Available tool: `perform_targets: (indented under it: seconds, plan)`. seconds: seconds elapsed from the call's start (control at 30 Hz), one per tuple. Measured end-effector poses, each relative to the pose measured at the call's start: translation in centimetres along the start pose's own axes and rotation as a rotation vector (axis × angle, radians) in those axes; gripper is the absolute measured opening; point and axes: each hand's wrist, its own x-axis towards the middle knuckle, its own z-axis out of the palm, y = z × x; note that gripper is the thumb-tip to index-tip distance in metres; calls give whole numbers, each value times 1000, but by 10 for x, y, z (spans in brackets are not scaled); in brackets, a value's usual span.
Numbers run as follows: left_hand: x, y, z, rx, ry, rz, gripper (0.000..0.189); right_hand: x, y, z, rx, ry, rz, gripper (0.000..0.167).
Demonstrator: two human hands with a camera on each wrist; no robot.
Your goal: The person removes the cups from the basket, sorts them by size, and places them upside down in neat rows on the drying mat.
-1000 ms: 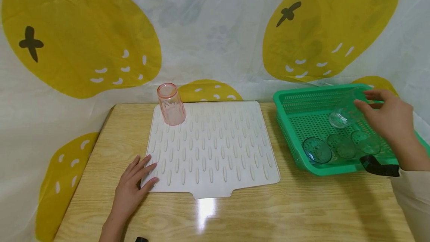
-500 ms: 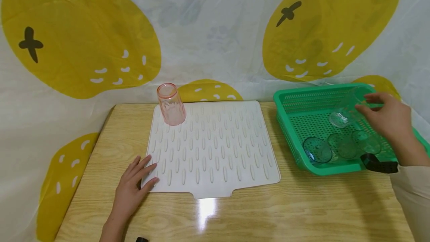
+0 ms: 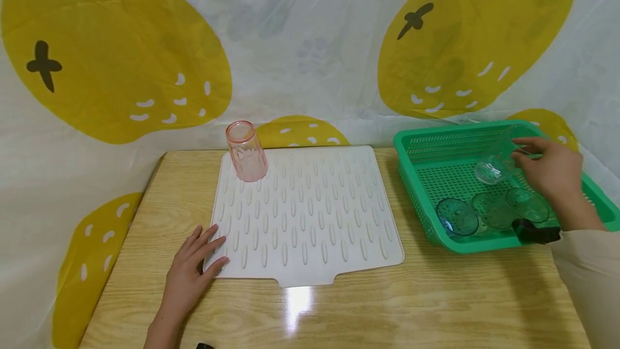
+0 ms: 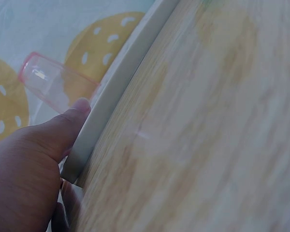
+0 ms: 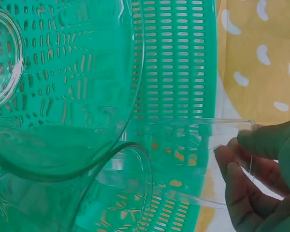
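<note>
My left hand (image 3: 189,263) rests its spread, relaxed fingers on the left edge of a white ridged draining mat (image 3: 310,214). A pink clear glass (image 3: 248,158) stands upside down or upright on the mat's back left corner; which way up, I cannot tell. On the right, my right hand (image 3: 549,171) reaches over a green plastic basket (image 3: 450,130). Its thumb and fingers pinch the rim of a clear drinking glass (image 3: 490,170), whose round base shows inside the basket. In the right wrist view, the fingertips (image 5: 232,174) lie at that glass's rim.
Near the basket's front are a bluish glass (image 3: 457,217) and other clear glasses (image 3: 528,206). A wooden table (image 3: 368,311) carries the mat and basket. A white cloth with yellow fruit shapes (image 3: 310,47) hangs close behind them. A black wrist strap piece (image 3: 535,230) overlaps the basket's front rim.
My right hand has shifted slightly left at the clear glass's rim, fingers drawing closer together. The glass's base has barely moved. My left hand has stayed still.
</note>
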Motion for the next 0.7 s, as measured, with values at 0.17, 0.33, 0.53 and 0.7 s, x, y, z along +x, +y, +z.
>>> perform_targets:
  seconds: [0.17,0.33,0.53,0.7]
  plan:
    - [0,0,0,6,0,-2,46,0,0,3,24,-3,71,37]
    - [0,0,0,2,2,-5,47,0,-2,4,31,39,103,38]
    - [0,0,0,-7,4,0,46,-2,-7,1,90,56,150,41]
    - [0,0,0,-6,0,-7,46,-4,-13,-5,101,87,144,40]
